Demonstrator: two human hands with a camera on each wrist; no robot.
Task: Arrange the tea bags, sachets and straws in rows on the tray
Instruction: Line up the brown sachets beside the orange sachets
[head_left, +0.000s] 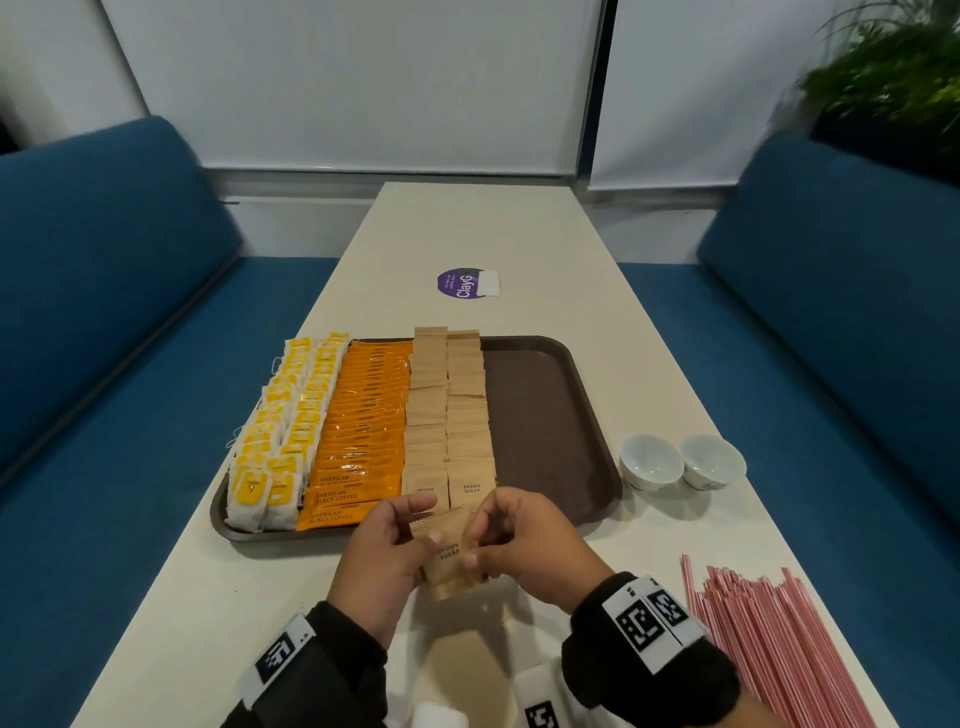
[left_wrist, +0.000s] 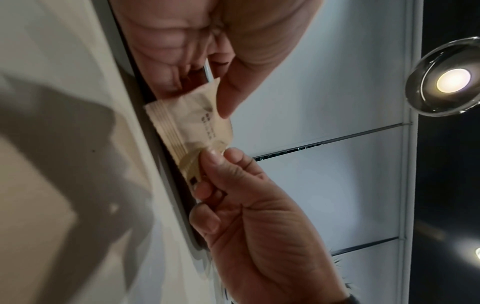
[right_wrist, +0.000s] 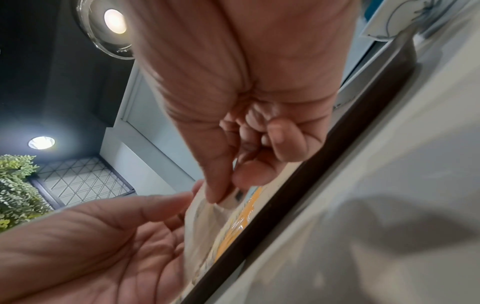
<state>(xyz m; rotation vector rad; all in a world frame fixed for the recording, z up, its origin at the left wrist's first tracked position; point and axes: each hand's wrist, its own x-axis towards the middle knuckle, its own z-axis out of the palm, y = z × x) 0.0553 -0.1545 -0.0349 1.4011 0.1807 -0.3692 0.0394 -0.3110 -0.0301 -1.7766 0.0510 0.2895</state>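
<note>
Item: small stack of tan paper brown-sugar sachets (head_left: 451, 556), held just off the near edge of the dark brown plastic tray (head_left: 545, 415), above the cream table (head_left: 467, 228).

My left hand (head_left: 384, 551): fingers curled round the stack's left side, thumb on top.
My right hand (head_left: 524, 540): fingertips pinching the stack's right edge.

On tray, left to right: 2 rows of white tea bags with yellow tags (head_left: 283, 431); 1 row of orange coffee sachets (head_left: 363, 415); 2 rows of tan sugar sachets (head_left: 449, 405). Right part bare.
Off tray: pile of pink-striped paper straws (head_left: 769, 644), right of me; 2 small white ceramic cups (head_left: 680, 462).

Risks, as I judge them:
- Stack fans or slips if my pinch loosens; the sachets look slick and loose.
- Setting it down carelessly could nudge the overlapped rows beside it out of line.
- Straws may roll when moved.
</note>
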